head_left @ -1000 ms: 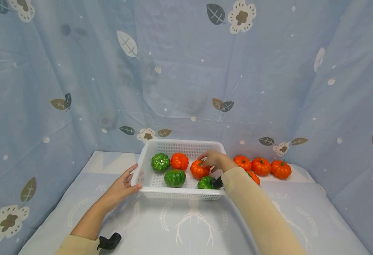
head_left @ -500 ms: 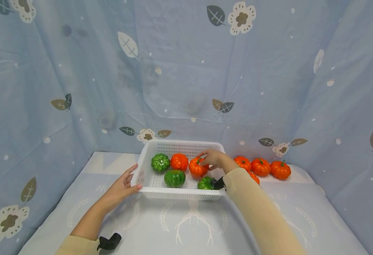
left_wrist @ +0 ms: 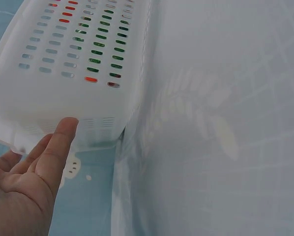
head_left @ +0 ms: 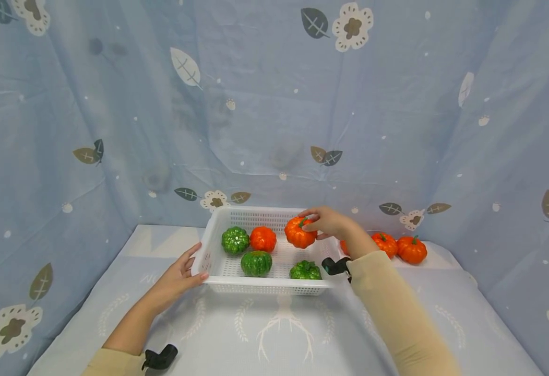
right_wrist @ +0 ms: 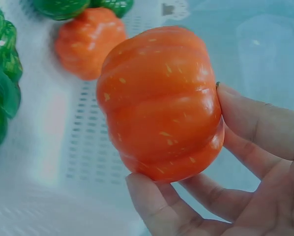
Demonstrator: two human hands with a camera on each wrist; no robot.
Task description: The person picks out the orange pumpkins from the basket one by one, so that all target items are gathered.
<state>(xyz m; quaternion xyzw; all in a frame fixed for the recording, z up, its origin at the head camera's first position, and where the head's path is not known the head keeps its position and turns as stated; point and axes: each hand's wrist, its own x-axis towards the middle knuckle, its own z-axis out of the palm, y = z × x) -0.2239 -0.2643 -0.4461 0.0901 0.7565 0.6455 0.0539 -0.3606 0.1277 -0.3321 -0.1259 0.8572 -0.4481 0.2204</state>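
Note:
My right hand (head_left: 331,222) holds a small orange pumpkin (head_left: 299,233) by its sides, thumb near the stem, raised above the right part of a white plastic basket (head_left: 265,281). The right wrist view shows the ribbed orange pumpkin (right_wrist: 161,103) filling the middle, fingertips around it. Inside the basket sit another orange pumpkin (head_left: 263,239) and three green ones: a speckled green pumpkin (head_left: 235,240), a darker green pumpkin (head_left: 257,263) and a green pumpkin (head_left: 305,270) at the front right. With fairly straight fingers, my left hand (head_left: 176,279) touches the basket's left end.
Right of the basket, orange pumpkins (head_left: 412,249) stand in a row along the table's back; my right forearm partly covers them. A patterned cloth covers the table (head_left: 237,334). Blue printed curtain (head_left: 265,115) hangs behind and at both sides.
My right hand has lifted the orange pumpkin up from the basket floor and moved slightly right with it. The left hand stays at the basket's end.

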